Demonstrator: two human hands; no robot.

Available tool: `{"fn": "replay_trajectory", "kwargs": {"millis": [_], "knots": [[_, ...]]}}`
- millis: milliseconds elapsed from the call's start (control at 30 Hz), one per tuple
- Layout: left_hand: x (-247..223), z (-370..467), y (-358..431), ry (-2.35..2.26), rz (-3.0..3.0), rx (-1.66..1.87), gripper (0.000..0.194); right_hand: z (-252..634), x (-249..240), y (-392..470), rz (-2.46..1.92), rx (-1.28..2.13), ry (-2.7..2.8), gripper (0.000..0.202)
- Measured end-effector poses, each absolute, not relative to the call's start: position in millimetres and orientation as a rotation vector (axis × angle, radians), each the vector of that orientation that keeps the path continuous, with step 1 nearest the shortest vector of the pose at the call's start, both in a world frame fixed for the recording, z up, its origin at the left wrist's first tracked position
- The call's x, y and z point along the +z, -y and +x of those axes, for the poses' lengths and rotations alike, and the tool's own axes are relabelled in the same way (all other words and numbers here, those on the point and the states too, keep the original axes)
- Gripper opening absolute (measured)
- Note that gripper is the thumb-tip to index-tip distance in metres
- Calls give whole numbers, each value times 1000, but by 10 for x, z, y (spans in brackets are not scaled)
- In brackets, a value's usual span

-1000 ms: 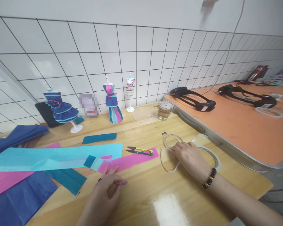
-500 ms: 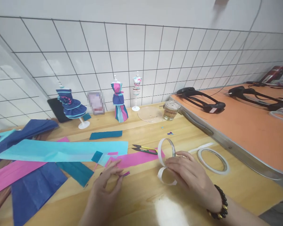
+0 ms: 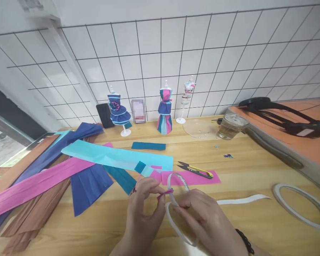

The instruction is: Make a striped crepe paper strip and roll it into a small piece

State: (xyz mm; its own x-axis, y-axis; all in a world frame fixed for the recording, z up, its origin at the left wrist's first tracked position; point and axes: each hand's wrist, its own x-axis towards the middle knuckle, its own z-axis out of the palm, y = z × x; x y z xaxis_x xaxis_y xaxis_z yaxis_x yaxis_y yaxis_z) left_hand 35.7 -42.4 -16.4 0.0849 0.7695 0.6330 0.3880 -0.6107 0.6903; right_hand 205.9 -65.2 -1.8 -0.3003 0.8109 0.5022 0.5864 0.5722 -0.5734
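Note:
My left hand (image 3: 146,204) pinches a small folded pink and purple crepe paper piece (image 3: 164,193) between thumb and fingertips. The paper's right end meets the edge of a narrow white tape roll (image 3: 170,183). Gripped in my right hand (image 3: 202,209), the roll stands upright, and a loop of tape (image 3: 173,221) curls below it. Just behind the hands lie a pink paper strip (image 3: 192,179) and yellow-and-black thread snips (image 3: 196,170), which rest partly on the strip.
Paper strips, a light blue one (image 3: 114,158) among them, spread across the left. Dressed mini mannequins (image 3: 164,108) line the wall. A glass of liquid (image 3: 231,127) stands back right, with a larger tape roll (image 3: 278,199) and a white strip (image 3: 244,200) nearer.
My hands have come together, bringing the folded paper piece against the tape roll. The tape loop below now hangs longer. The head view has swung left.

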Motion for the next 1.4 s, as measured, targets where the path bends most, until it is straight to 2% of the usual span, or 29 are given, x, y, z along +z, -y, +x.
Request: {"fn": "replay_trajectory", "kwargs": {"millis": [200, 567, 800, 1100, 1233, 1400], "knots": [[-208, 370, 450, -1186, 1998, 1536, 40, 2003, -121, 644, -1238, 605, 1861, 20], [-144, 421, 469, -1205, 2160, 1580, 33, 1957, -161, 660, -1415, 1006, 1618, 34], [-94, 434, 441, -1210, 2297, 1568, 29, 1964, -186, 661, -1384, 1100, 1509, 34], [-108, 412, 444, -1222, 2359, 1447, 28, 1971, -199, 674, -1407, 1055, 1538, 34], [-135, 400, 434, -1274, 2150, 1523, 27, 1994, -177, 677, -1388, 1039, 1557, 32], [-117, 393, 390, -1192, 1311, 1477, 9, 2043, -195, 667, -1417, 846, 1692, 31]]}}
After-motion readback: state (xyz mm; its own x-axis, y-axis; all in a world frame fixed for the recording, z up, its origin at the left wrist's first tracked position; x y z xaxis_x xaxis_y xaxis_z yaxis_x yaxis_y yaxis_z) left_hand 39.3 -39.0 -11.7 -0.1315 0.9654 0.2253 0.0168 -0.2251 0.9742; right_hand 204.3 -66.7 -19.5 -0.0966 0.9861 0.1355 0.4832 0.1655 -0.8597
